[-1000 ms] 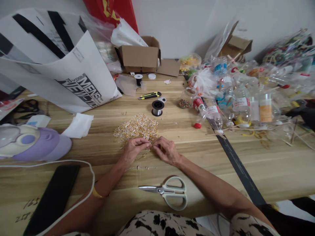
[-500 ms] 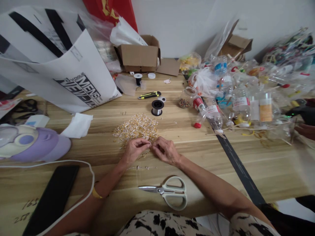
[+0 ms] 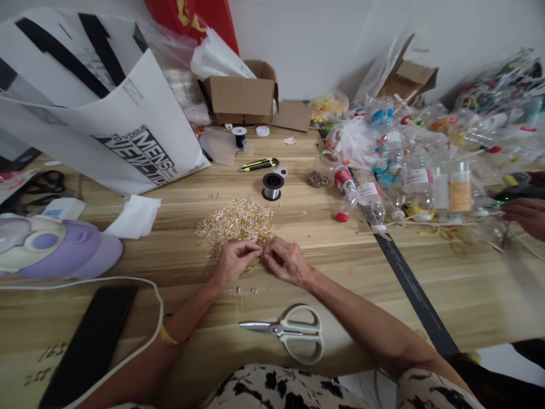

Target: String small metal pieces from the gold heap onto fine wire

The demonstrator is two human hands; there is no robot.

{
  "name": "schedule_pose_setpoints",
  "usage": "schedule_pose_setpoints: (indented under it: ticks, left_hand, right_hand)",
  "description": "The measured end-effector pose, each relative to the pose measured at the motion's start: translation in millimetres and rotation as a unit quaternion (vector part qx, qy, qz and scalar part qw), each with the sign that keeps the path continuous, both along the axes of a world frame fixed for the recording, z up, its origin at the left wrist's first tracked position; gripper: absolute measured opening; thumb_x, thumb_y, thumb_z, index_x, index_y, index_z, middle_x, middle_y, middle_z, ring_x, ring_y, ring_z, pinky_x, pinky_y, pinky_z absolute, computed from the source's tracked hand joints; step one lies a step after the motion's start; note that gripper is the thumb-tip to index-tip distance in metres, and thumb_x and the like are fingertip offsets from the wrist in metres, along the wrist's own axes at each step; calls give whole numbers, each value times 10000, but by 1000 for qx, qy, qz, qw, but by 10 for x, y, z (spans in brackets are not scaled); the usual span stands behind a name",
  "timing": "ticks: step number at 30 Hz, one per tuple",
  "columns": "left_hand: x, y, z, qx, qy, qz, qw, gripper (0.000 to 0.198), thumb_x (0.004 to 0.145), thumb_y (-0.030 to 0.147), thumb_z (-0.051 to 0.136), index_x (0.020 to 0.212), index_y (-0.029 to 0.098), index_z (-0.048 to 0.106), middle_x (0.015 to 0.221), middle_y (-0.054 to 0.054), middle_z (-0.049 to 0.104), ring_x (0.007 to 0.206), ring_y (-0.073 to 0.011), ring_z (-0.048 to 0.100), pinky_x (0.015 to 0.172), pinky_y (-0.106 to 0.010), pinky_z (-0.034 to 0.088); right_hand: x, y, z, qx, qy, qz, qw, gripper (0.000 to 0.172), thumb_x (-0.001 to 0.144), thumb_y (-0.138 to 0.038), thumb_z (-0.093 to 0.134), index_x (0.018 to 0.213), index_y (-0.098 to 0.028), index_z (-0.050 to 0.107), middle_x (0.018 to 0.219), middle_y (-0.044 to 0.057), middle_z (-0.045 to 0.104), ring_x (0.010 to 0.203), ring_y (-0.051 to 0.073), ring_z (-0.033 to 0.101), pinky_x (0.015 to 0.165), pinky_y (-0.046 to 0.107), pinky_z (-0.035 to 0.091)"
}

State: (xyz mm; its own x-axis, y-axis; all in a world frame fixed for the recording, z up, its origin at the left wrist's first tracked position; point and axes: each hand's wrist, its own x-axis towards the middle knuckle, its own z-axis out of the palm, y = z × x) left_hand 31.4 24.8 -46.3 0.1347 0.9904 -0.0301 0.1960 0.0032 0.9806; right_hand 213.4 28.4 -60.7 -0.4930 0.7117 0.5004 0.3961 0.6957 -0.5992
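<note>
My left hand point(image 3: 234, 261) and my right hand point(image 3: 288, 261) meet fingertip to fingertip at the near edge of a pile of gold and clear beads point(image 3: 238, 221). Both are closed in a pinch; what sits between the fingers is too small to make out. Below them on the wood lies a short beaded chain point(image 3: 251, 290), with a thin clear thread running down from it. Nearer to me are scissors point(image 3: 293, 332) with pale handles, blades pointing left. A spool of thin wire point(image 3: 272, 187) stands beyond the pile.
A yellow-black utility knife point(image 3: 259, 165) and a dark spool point(image 3: 239, 138) lie farther back. Plastic bottles point(image 3: 370, 196) crowd the right, where another person's hand point(image 3: 525, 215) reaches in. On the left are a white bag point(image 3: 140, 136), a purple device point(image 3: 76, 250), a white cable point(image 3: 159, 307) and a black phone point(image 3: 89, 346).
My hands stay almost still at the bead pile. At the far right, the other person's hand has moved up and farther into view beside the bottles.
</note>
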Motion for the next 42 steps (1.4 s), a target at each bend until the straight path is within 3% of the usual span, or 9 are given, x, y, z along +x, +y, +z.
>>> schedule_pose_setpoints:
  ticks: [19,42]
  left_hand:
    - [-2,-14,-16,66,25,-9,997,67,712,182,671,736,151,726,746,-47,748,684,-159,681,668,-241,543]
    - [1,-24,-20,70,28,-21,997,79,725,204,658,741,149,712,735,-48,735,674,-155,663,662,-247,530]
  right_hand:
    - [-4,5,-14,-7,-13,5,1000,43,876,-163,497,868,-185,534,767,38,580,656,135,536,593,243,426]
    - [-2,9,-31,-3,-13,0,1000,41,874,-168,501,854,-187,530,759,33,573,649,135,529,585,240,409]
